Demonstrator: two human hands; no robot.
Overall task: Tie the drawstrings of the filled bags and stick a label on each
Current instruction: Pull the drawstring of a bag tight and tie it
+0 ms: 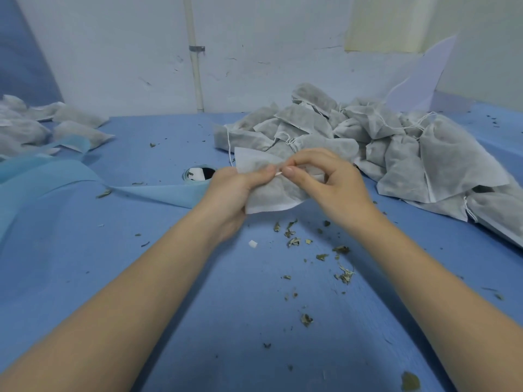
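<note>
2 hands (232, 190) (328, 179) pinch bag (271, 190), long axis left-right, tilted.

Landmark = held bag (271, 190), above tabletop (141, 278) centre, left hand (229, 193) on its left side, right hand (334, 182) on its right. Big bag pile (382, 142) behind and right of it on the tabletop; smaller bag pile (42, 125) far left and behind. Loose leaf scraps (311, 250) just in front; tape roll (198, 174) just left, lying on the tabletop.
</note>
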